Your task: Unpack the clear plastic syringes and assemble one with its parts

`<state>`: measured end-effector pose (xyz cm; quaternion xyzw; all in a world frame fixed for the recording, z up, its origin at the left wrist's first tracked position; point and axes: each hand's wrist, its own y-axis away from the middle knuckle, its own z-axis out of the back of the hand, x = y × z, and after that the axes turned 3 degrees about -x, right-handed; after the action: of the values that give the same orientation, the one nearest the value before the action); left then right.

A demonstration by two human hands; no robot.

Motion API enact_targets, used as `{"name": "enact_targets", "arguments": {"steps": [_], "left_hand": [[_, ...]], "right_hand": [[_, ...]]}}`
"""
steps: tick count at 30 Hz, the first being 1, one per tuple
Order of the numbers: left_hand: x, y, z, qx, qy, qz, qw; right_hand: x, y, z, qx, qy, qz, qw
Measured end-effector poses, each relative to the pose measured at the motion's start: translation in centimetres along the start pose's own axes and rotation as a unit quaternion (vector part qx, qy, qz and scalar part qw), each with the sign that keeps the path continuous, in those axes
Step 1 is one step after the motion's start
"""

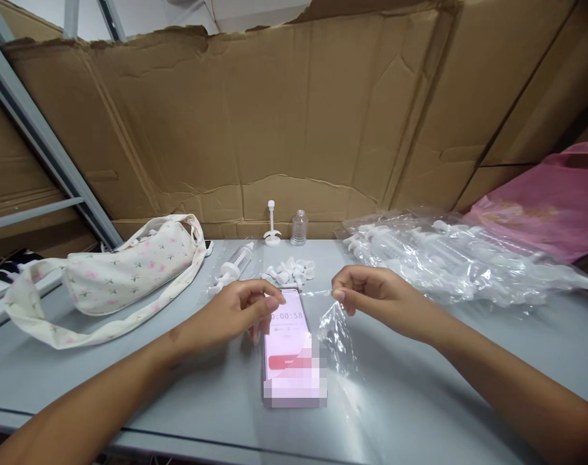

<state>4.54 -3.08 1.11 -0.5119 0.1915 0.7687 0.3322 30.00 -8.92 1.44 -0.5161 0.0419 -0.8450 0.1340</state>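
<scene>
A clear plastic bag (341, 326) is the thing in hand, hanging over the near middle of the grey counter (201, 394) and partly across a phone (286, 345) whose lit screen shows a timer. The right hand (378, 297) pinches the bag's far right edge, thumb and forefinger shut on the film, the other fingers curled. The left hand (243, 313) is over the phone's far left corner, thumb and forefinger narrowly apart in view; whether they grip the film, I cannot tell.

Just beyond the phone lies a loose pile of small white parts (294, 270). Left of it is a clear bottle in a wrapper (236, 261), tilted on its side. Farther back, a white stemmed piece (272, 226) and a small clear bottle (299, 229) stand upright, a little apart, before the cardboard (274, 116). A floral bag (129, 268) rests at the left, bagged white pieces (443, 255) lie at the far right, and a pink bag (540, 200) is beyond them
</scene>
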Motion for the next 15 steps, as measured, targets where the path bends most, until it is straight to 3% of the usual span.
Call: {"name": "enact_targets", "arguments": {"steps": [5,12,15], "left_hand": [[0.3,-0.2,0.2,0.006,0.014,0.018,1.000],[0.0,-0.4,0.1,-0.090,0.011,0.000,0.996],[0.2,-0.5,0.2,-0.096,0.029,-0.016,0.995]], "right_hand": [[-0.3,-0.3,0.4,-0.048,-0.055,0.006,0.997],[-0.5,-0.2,-0.6,0.097,-0.076,-0.027,0.992],[-0.4,-0.1,-1.4,0.099,-0.056,-0.042,0.993]]}}
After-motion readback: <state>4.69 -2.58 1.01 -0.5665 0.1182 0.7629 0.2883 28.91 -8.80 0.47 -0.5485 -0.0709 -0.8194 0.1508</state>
